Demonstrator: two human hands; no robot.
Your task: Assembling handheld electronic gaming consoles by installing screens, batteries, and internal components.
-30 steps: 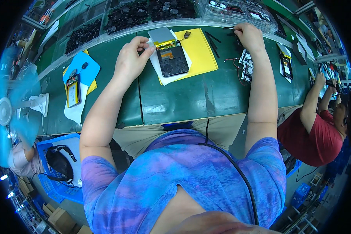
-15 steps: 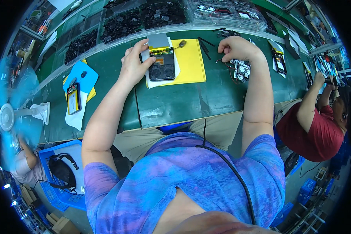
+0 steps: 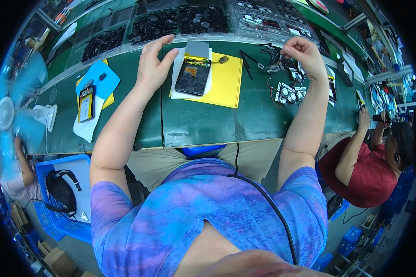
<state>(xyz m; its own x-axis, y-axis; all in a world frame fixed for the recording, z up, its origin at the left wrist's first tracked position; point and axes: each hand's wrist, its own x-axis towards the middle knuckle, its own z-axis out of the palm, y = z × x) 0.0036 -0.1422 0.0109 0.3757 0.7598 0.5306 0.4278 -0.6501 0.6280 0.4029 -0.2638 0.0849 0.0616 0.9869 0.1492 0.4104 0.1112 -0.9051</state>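
Observation:
My left hand (image 3: 155, 63) is open, thumb and fingers apart, just left of a black handheld device (image 3: 192, 79) and not touching it. The device lies slightly tilted on white paper (image 3: 176, 87) over a yellow sheet (image 3: 227, 85). Its upper end shows exposed yellow film and circuitry, with a small dark part (image 3: 223, 59) on a wire beside it. My right hand (image 3: 306, 56) is closed in a pinch above a pile of small black parts (image 3: 276, 57); what its fingertips hold, if anything, cannot be made out. Below it lie white button-like boards (image 3: 289, 94) with thin wires.
Clear trays of black parts (image 3: 201, 19) line the bench's far side. Black strips (image 3: 246, 62) lie mid-bench. At left are another opened device (image 3: 86, 107), a blue sheet (image 3: 107, 79) and a small fan (image 3: 5, 113). A person in a red shirt (image 3: 372, 177) works at right.
My left hand has let go of the device and moved off to its left. The device now sits more tilted. My right hand has risen a little, uncovering more of the parts. The whole view has shifted slightly.

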